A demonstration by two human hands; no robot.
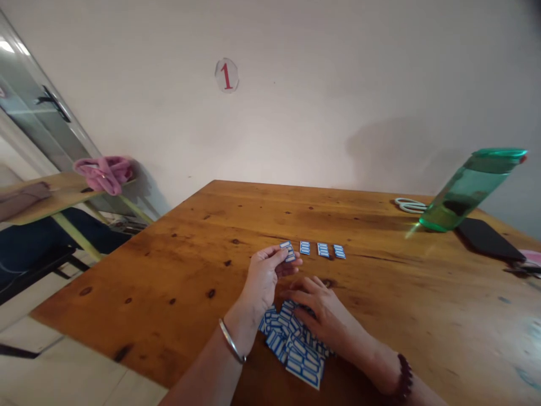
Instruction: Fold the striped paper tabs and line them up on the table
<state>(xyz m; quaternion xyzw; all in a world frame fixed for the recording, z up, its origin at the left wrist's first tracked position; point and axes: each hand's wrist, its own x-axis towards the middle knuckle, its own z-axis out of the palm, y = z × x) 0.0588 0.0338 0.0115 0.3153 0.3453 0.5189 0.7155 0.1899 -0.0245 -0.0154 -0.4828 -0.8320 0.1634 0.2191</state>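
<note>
My left hand point(265, 273) pinches a small sheet of blue-and-white labels point(286, 251) between thumb and fingers, held a little above the table. My right hand point(318, 304) lies over a loose heap of blue-bordered label sheets point(276, 332), its fingers apart and partly covering the heap. Whether its fingertips grip a sheet is hard to see, but none shows lifted. Beyond the hands, a row of small label pieces lies flat: one on the left point(305, 248), one in the middle point(323, 250) and one on the right point(338, 251).
On the right of the wooden table point(203, 248) stand a green water bottle point(473, 189), a white coiled cable point(409, 205) and a dark flat phone-like object point(490, 239). To the left, another table point(63, 194) carries a pink fuzzy item point(105, 173); a person's arm point(23, 200) rests there.
</note>
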